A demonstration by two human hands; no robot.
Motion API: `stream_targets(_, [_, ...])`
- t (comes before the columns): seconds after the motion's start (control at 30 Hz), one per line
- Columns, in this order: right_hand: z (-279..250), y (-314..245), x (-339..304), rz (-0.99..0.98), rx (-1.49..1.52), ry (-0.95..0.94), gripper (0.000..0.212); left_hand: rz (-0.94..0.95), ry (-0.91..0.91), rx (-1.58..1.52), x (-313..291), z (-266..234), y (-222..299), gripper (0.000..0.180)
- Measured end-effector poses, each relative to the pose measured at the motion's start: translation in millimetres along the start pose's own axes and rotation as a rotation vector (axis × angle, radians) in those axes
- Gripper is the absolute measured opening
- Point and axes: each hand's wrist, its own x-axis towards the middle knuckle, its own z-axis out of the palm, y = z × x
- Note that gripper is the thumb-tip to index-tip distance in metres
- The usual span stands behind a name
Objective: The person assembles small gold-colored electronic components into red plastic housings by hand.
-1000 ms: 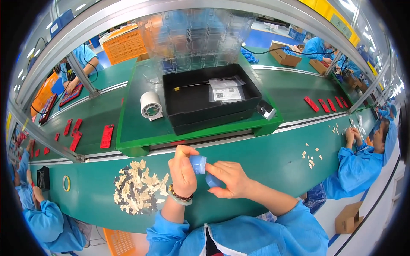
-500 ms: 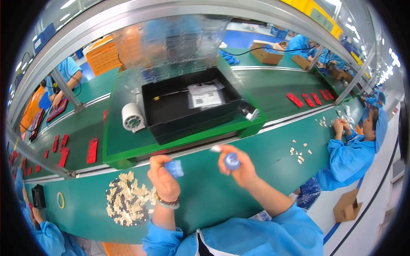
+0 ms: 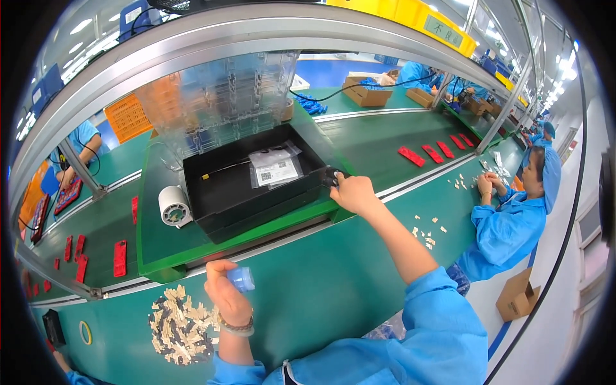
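Observation:
My left hand (image 3: 226,295) is closed around a small translucent blue cylinder (image 3: 243,279), held above the green table just right of a pile of cream and black small parts (image 3: 181,326). My right arm reaches forward, and my right hand (image 3: 355,194) is closed on a small black object (image 3: 331,176) at the right front corner of a black box (image 3: 263,208). Fingers cover most of that object, so its kind is unclear. Inside the box lie clear bags with a white label (image 3: 277,172) and a thin cable with a yellow end (image 3: 205,176).
The box rests on a green-edged raised platform (image 3: 218,249), beside a white cylinder (image 3: 174,206). Clear plastic trays (image 3: 218,96) stand behind it. Red parts (image 3: 120,258) lie on the belt. A co-worker in blue (image 3: 510,221) sits at right; a metal frame (image 3: 256,32) crosses overhead.
My right hand has moved forward from above the table to the black object by the box; the round blue piece it held no longer shows. The view has shifted; my left hand still holds its cylinder.

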Motion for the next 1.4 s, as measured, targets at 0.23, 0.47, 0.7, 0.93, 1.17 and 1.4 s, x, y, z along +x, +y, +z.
stream_targets(0.23, [-1.1,2.1,-25.6,-0.132,0.144,0.164,0.044,-0.034,-0.060,-0.051,0.2,0.3,0.5,0.043])
stream_targets(0.47, [4.4,32.0,-33.7,0.135,1.036,0.089,0.032,-0.297,-0.182,-0.275,-6.6,15.7,-6.4,0.046])
stream_targets(0.7, [-13.8,-24.6,-69.5,-0.069,1.180,0.181,0.041,-0.739,-0.315,-0.513,-23.1,27.5,-15.4,0.048])
stream_targets(0.93, [-48.3,-123.1,-108.8,-0.505,0.885,0.502,0.058,-0.865,-0.342,-0.598,-33.9,45.8,-7.2,0.047])
stream_targets(1.17, [-40.3,-129.6,-90.4,-0.975,0.480,0.492,0.052,-0.983,-0.328,-0.549,-41.6,45.8,-13.6,0.048])
stream_targets(1.4, [-46.2,-145.9,-101.4,-0.506,1.005,0.053,0.054,-0.166,-0.095,-0.096,-49.4,48.9,-9.5,0.021])
